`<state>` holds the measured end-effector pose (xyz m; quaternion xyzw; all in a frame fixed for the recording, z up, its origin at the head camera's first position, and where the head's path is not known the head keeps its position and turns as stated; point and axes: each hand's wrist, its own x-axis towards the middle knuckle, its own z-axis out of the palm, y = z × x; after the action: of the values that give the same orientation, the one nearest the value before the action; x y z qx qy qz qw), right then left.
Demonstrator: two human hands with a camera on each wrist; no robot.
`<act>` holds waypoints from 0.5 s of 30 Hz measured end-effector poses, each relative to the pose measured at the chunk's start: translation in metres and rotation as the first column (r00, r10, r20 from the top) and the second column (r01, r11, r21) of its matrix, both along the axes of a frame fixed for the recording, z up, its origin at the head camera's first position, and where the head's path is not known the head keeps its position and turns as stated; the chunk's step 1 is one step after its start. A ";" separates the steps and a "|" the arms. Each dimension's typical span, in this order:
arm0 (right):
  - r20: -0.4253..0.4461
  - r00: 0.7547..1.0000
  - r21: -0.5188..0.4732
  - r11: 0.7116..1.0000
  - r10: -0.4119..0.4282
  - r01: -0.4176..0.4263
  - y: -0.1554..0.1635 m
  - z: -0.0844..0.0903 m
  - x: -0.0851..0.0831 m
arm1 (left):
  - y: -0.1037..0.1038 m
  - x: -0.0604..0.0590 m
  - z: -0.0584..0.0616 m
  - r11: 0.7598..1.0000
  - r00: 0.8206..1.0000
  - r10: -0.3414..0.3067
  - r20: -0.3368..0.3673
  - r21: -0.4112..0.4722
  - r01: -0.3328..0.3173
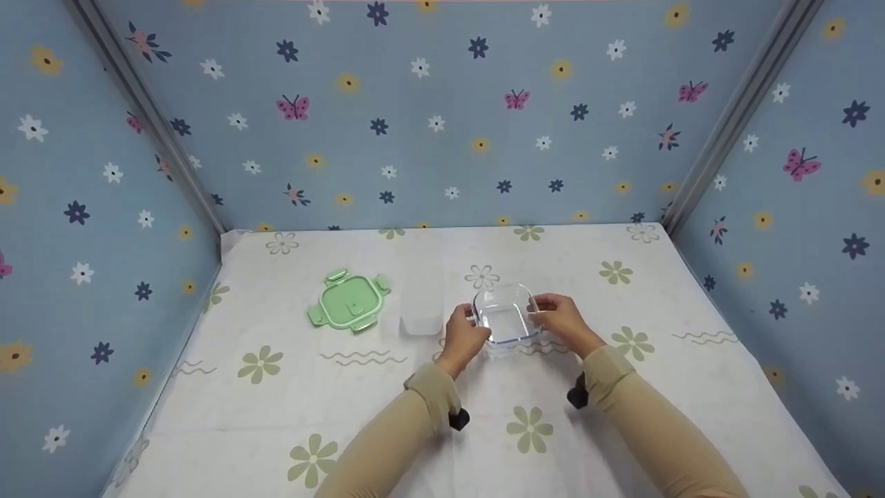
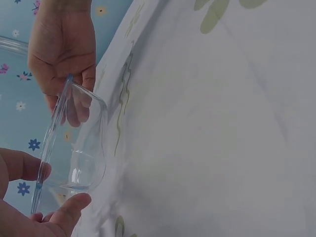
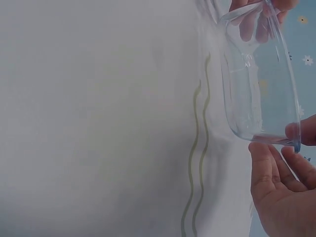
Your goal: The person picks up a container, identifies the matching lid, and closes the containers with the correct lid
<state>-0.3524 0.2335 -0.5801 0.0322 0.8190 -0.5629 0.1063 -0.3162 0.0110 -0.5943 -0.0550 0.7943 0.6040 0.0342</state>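
A clear square glass food container is held between both hands, over the white cloth in the middle of the head view. The left hand grips its left side, thumb by the near left corner. On the opposite side, the right hand pinches the rim between thumb and fingers. In the left wrist view, the glass wall of the container shows between the two hands. From the right wrist, the container appears tilted on edge, with right-hand fingertips against its outside. Nothing is visible inside the container.
A green snap-lock lid with flaps on its sides lies on the cloth at left. Between it and the hands is a whitish translucent box. Patterned blue walls enclose the table at the back and sides.
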 end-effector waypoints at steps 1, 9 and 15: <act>-0.001 1.000 0.003 1.000 0.006 -0.006 0.001 0.000 0.001 | 0.000 0.001 0.001 1.000 1.000 -0.003 0.001 -0.004 0.003; 0.002 1.000 -0.006 1.000 0.009 -0.009 0.002 0.001 0.010 | -0.004 0.013 0.006 0.999 0.999 -0.044 -0.011 -0.030 0.044; -0.002 1.000 -0.032 0.999 -0.003 0.003 -0.004 0.005 0.023 | -0.010 0.022 0.008 0.998 0.999 -0.038 -0.012 -0.041 0.037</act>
<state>-0.3299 0.2293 -0.5754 0.0310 0.8099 -0.5763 0.1049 -0.2944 0.0012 -0.5862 -0.0368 0.8077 0.5872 0.0392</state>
